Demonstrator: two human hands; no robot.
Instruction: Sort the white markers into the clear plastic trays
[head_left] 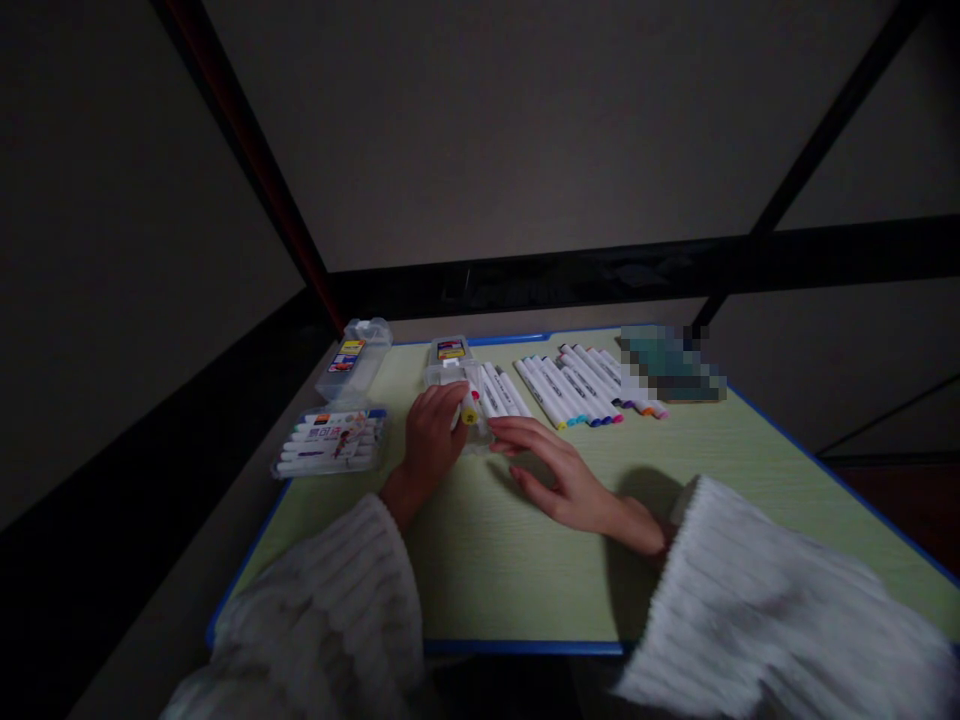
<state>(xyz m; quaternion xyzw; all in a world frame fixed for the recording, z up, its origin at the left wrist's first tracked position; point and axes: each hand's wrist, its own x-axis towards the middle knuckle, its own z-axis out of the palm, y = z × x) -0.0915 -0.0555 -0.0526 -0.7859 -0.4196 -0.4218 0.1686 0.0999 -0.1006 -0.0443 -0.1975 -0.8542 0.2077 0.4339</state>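
Observation:
My left hand is closed around a white marker with a yellow end, at the open clear plastic case. A marker with a red end lies just behind it. My right hand is to the right of the case, fingers stretched and apart, holding nothing. Its fingertips are close to the case's right side; whether they touch it I cannot tell. Beyond that hand lie a few loose white markers. The case's labelled lid stands open at the back. My left hand hides part of the case.
A row of white markers with coloured ends lies to the right. Behind it is a blurred greenish flat object. On the left are an upright-lidded clear case and a filled marker case. The green table has blue edges.

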